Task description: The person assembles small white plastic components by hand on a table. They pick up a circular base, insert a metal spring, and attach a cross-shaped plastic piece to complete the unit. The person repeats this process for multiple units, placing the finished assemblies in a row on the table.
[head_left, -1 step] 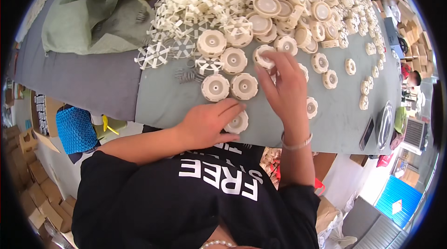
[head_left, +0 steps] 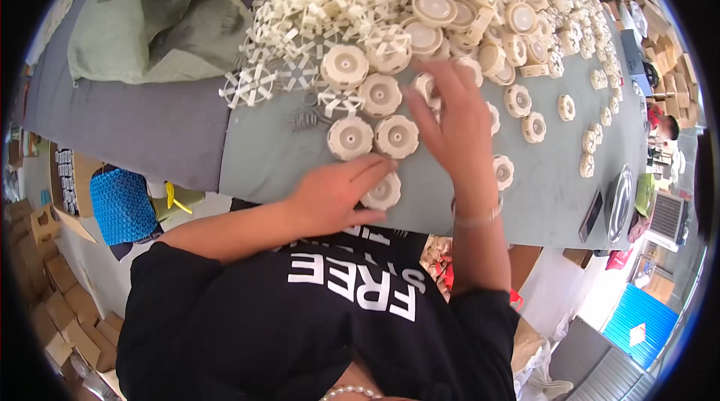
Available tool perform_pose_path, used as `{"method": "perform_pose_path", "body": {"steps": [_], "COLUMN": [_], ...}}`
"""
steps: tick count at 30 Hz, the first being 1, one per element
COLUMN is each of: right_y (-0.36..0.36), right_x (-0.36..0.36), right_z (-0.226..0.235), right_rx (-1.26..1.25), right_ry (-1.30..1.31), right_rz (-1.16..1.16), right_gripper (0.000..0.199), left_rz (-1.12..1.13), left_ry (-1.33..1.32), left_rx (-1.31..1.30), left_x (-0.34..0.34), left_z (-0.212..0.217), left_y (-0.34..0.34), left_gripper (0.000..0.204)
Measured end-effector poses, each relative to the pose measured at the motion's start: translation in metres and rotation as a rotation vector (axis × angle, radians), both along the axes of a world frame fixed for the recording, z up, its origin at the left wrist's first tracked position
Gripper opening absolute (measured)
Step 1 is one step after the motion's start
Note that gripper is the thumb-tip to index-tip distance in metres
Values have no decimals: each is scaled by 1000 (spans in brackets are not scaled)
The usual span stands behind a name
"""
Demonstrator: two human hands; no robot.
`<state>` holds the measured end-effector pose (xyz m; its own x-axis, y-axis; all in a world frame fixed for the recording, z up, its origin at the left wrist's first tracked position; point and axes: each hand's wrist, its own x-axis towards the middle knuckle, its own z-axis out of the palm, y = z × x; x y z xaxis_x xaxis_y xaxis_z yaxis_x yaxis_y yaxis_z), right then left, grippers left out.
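My left hand (head_left: 341, 190) rests at the table's near edge. Its thumb and fingers close round a round cream plastic cap (head_left: 385, 191) with a notched rim. Farther out, my right hand (head_left: 457, 120) reaches over another such cap (head_left: 424, 88), thumb at its left side and fingers across its far side, partly hiding it. Between the hands lie two matching caps side by side, the left one (head_left: 349, 138) and the right one (head_left: 396, 136). Beyond them sit a further cap (head_left: 379, 95) and some white spoked rings (head_left: 339, 102). Small metal springs (head_left: 306, 121) lie left of these.
A large heap of white spoked parts (head_left: 322, 4) and cream caps (head_left: 446, 11) covers the far side. A green cloth bag (head_left: 112, 41) lies at the far left. Loose caps (head_left: 533, 127) are scattered rightward. A phone (head_left: 590, 215) and a shiny oval dish (head_left: 620, 202) lie near the right edge.
My right hand has shifted slightly, its fingers reaching farther over the cap and its thumb now at the cap's left side. My left hand stays on its cap.
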<state>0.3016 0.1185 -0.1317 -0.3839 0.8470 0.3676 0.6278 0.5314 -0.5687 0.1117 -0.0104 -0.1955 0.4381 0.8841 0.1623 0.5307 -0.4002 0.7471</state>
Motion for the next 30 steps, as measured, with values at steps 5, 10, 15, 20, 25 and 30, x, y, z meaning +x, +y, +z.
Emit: {"method": "perform_pose_path", "body": {"steps": [5, 10, 15, 20, 25, 30], "right_y": [79, 48, -64, -131, -133, -123], "right_x": [-27, -3, 62, 67, 77, 67], "right_z": [-34, 9, -23, -44, -39, -24], "right_rx": [226, 131, 286, -3, -169, -193], "right_ry": [-181, 32, -93, -273, -159, -102], "right_rz": [54, -173, -259, -151, -150, -165], "right_gripper": [24, 18, 32, 50, 54, 53], "left_rz": [-24, -13, 314, 473, 400, 389], "left_ry": [-49, -130, -43, 86, 148, 137], "left_rx": [0, 18, 223, 236, -11, -55], "left_x": [-7, -20, -53, -79, -88, -106], "left_z": [-6, 6, 7, 11, 31, 28], "left_y": [1, -2, 12, 44, 63, 83], "left_gripper": [81, 68, 34, 32, 33, 35]}}
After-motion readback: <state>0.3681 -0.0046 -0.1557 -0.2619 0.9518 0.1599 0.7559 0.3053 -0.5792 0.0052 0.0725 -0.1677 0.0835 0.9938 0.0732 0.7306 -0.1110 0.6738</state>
